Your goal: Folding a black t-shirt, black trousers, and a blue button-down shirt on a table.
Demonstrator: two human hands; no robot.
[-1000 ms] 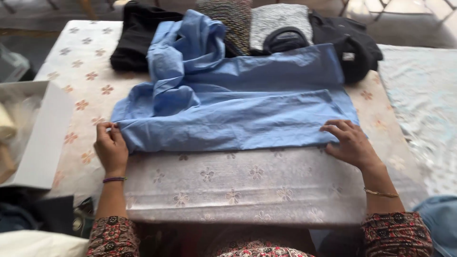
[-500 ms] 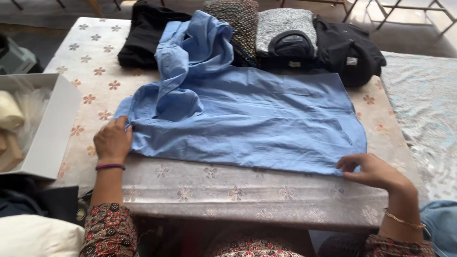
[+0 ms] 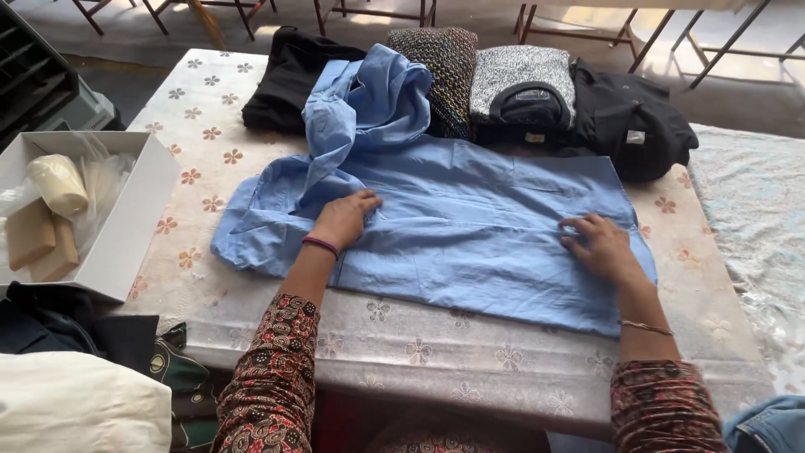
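1. Light blue cotton shirt lies spread across the middle of the worktop, which is covered by a pale floral cloth under clear plastic; the shirt body is flat, its near edge running close to the near edge of the worktop; a bunched sleeve and collar part rises at the far left of the garment.
2. Left hand: palm down, fingers extended and slightly spread, pressed flat on the left part of the shirt just below the bunched part; nothing pinched or gripped; a dark band sits on the wrist.
3. Right hand: palm down, fingers extended toward the left, flat on the right part of the shirt near its right edge; no fold of cloth closed in the fingers; a thin bangle on the forearm.
4. Both forearms wear sleeves of dark red patterned fabric; the two hands are well apart, one at each side of the garment.
5. Far edge of the worktop, left to right: folded black garment; dark knitted multicolour piece; grey speckled knit; black jacket; the shirt's raised part overlaps the first two.
6. Left of the worktop: open white cardboard box holding cream-coloured rolled and block-shaped items and clear plastic film.
7. Near left, below the box: dark clothing and a white cushion-like bundle.
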